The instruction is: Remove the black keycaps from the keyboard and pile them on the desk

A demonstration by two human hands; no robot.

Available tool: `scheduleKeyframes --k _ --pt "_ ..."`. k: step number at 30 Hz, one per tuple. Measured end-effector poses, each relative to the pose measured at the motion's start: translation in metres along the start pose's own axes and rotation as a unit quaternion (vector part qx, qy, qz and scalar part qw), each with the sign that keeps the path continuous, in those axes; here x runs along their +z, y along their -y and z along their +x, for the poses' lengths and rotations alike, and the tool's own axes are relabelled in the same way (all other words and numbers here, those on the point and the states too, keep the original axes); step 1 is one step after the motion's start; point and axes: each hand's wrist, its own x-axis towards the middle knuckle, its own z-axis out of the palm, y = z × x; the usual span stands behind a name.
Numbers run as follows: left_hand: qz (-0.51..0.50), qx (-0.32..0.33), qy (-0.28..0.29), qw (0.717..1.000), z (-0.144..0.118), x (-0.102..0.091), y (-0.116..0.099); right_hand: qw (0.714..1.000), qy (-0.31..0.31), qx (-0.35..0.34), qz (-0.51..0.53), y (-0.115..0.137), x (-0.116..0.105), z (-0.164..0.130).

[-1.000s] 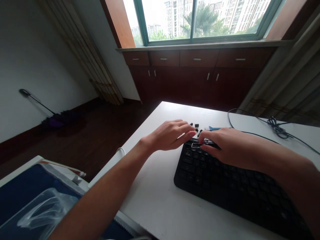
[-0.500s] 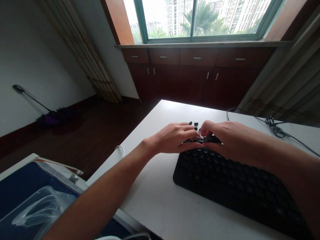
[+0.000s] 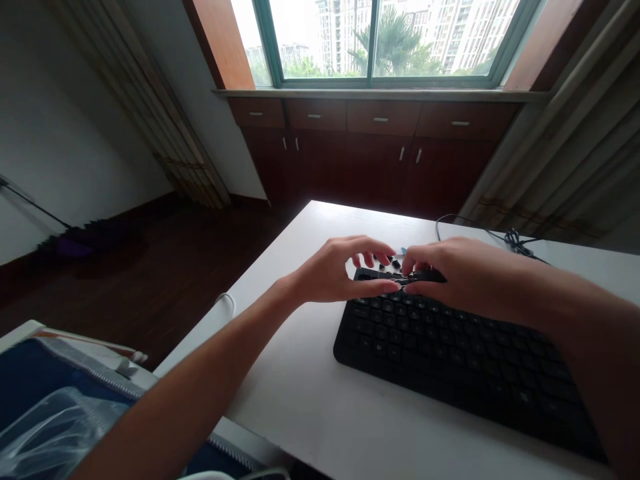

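Both hands, left hand (image 3: 333, 273) and right hand (image 3: 450, 273), pinch together on a long black keycap (image 3: 400, 275) at the far-left corner of the keyboard (image 3: 450, 353) on the white counter (image 3: 320, 400). Light, stiff and probably snap-prone plastic, it seems best gripped by its ends.

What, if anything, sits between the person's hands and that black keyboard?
Nothing visible does. The left hand and right hand already rest on the far left end of the keyboard, fingertips meeting over a long black key. The loose keycaps lie beyond them.
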Motion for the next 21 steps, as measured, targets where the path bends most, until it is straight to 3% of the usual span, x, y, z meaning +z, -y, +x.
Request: scheduleKeyframes --k 3,8,15,21 --pt "-0.012 -0.014 0.013 1.000 0.000 0.002 -0.005 0.999 -0.020 -0.028 -0.012 0.011 0.000 0.004" --pt "0.024 -0.035 0.024 0.999 -0.002 0.008 0.000 0.994 -0.105 -0.008 -0.028 0.016 -0.003 0.005" --pt "-0.011 -0.051 0.042 0.998 -0.001 0.007 -0.002 0.992 -0.116 -0.041 0.002 0.018 -0.002 0.006" --pt "-0.017 -0.041 0.066 0.997 0.000 0.006 -0.003 0.994 -0.083 -0.072 0.017 0.012 0.001 0.006"
